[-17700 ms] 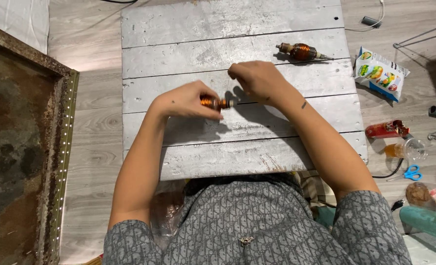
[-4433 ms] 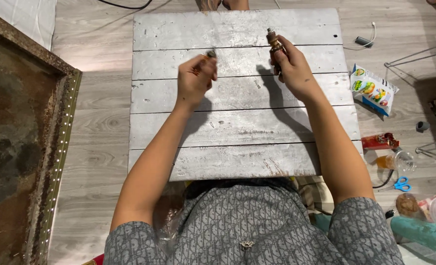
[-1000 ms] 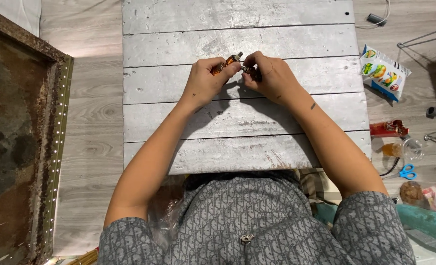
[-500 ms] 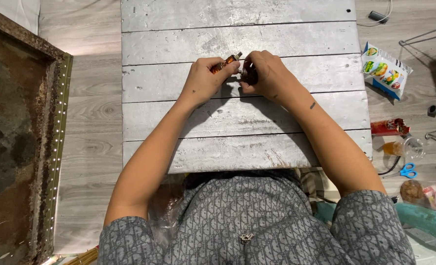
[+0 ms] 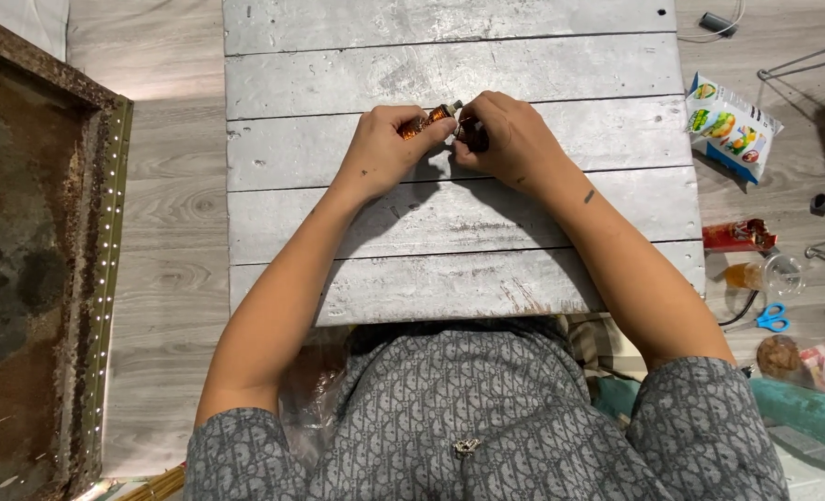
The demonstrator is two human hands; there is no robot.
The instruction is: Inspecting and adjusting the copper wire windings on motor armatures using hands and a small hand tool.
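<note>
Over a grey plank board (image 5: 450,56) both my hands meet near its middle. My left hand (image 5: 389,148) grips a small copper-wound motor rotor (image 5: 428,118) with a short metal shaft sticking out toward the right. My right hand (image 5: 505,139) is closed on a small dark part (image 5: 476,135) right at the shaft's end. The two pieces touch or nearly touch between my fingertips; fingers hide most of the dark part.
A rusty metal-framed panel (image 5: 32,260) lies on the floor at left. On the right floor lie a colourful snack packet (image 5: 733,125), a red wrapper (image 5: 739,236), a plastic cup (image 5: 773,274), blue scissors (image 5: 770,318) and a teal bottle (image 5: 802,408).
Compared with 4.4 s ago my hands have come together from apart, joining the rotor and the dark part. Over the last second they have barely moved.
</note>
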